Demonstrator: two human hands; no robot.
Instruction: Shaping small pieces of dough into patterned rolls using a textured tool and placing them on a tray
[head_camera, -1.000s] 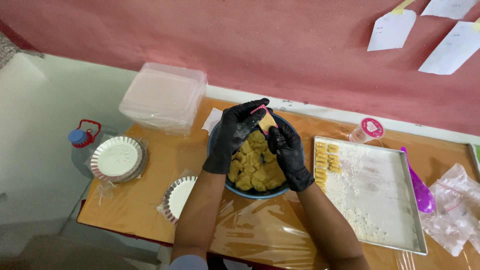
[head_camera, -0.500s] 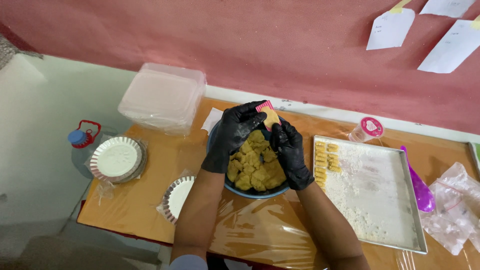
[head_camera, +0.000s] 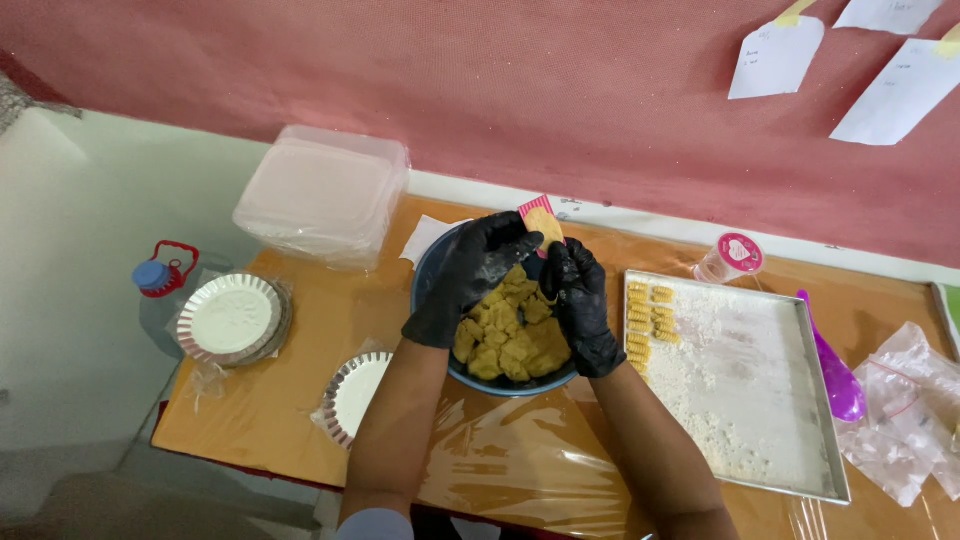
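- we held both gloved hands over the blue bowl (head_camera: 432, 290) of yellow dough (head_camera: 512, 340), which sat mid-table between the foil plates and the tray.
- the left hand (head_camera: 470, 280) pinched a small pink-edged mould (head_camera: 540, 218) at its top edge; the right hand (head_camera: 578, 305) was curled against the mould's lower side. whether it grasped dough we could not tell.
- we judged the step to be pressing dough into the mould.
- the next move called for steady thumb pressure, then a short carry right to the floured tray (head_camera: 800, 380).
- shaped pieces (head_camera: 648, 315) filled only the tray's near-left corner; the rest lay open.
- the purple scoop (head_camera: 835, 370) and pink-lidded cup (head_camera: 728, 258) bordered the tray; the stack of plastic containers (head_camera: 325, 195) stood well left.
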